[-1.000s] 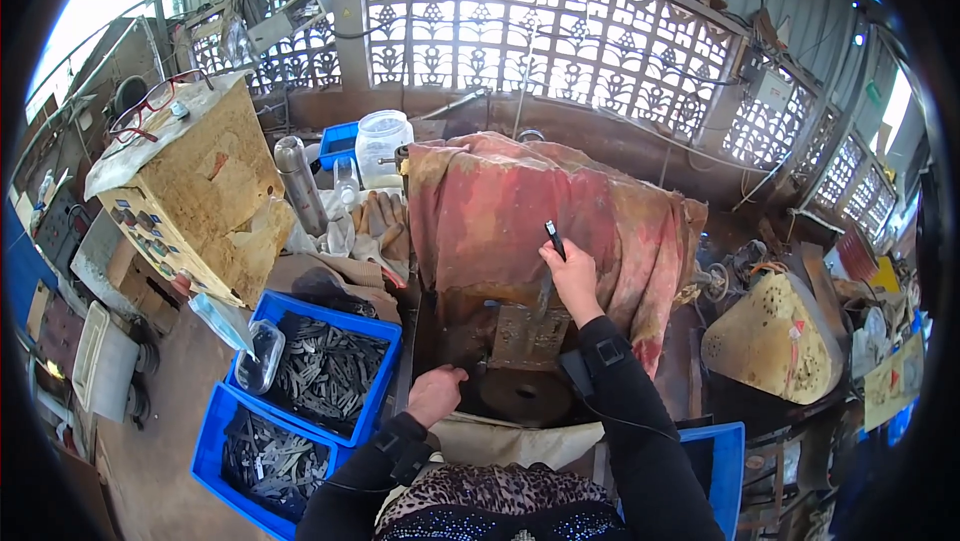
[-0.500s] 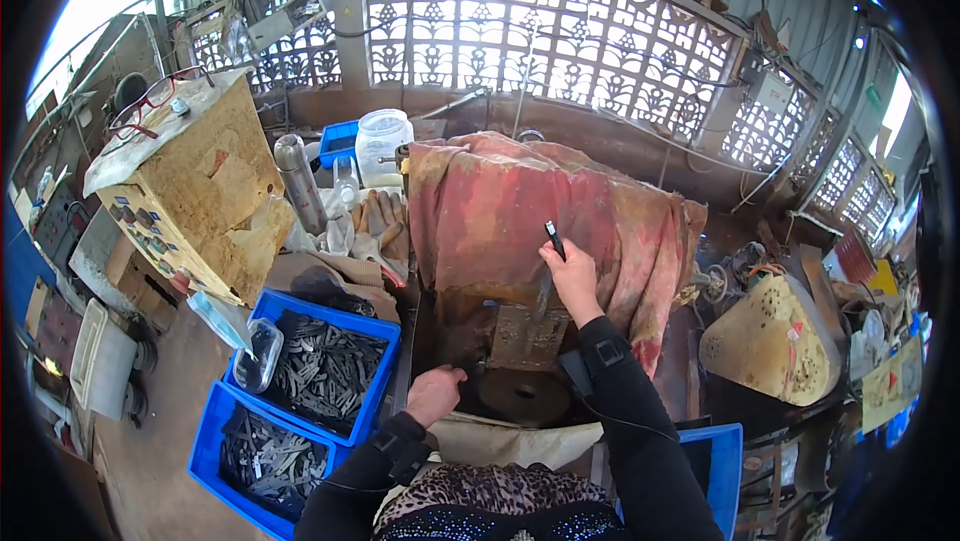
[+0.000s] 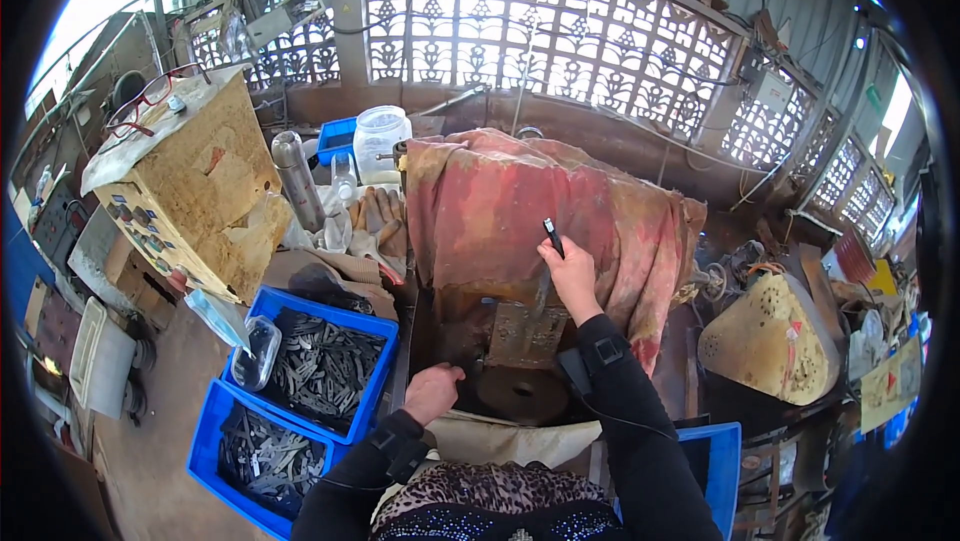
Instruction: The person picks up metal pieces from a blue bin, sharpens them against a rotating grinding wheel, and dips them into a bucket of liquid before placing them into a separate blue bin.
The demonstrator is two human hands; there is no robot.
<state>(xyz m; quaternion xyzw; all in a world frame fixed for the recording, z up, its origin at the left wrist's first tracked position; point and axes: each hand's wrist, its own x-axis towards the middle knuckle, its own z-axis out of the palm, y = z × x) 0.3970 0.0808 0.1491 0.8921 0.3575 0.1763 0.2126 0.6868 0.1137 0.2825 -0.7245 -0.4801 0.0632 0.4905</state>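
My right hand (image 3: 571, 279) is closed around a slim black stick with a silvery tip (image 3: 552, 233), which points up and away in front of the draped cloth. My left hand (image 3: 433, 393) is curled with thumb and forefinger together at the near left side of the machine. What it holds, if anything, is hidden. Between my hands lies a dark round disc (image 3: 521, 393) with a hole in its middle. Behind it stands a rusty, pitted metal plate (image 3: 525, 335). A stained red cloth (image 3: 500, 211) covers the machine above them.
To my left, two blue bins (image 3: 372, 381) hold many flat dark metal pieces, with a clear plastic tray (image 3: 258, 353) on one rim. A control box (image 3: 200, 181) stands beyond. Work gloves (image 3: 380, 216) and a white tub (image 3: 382, 131) lie further back. Another blue bin (image 3: 727, 471) sits at lower right.
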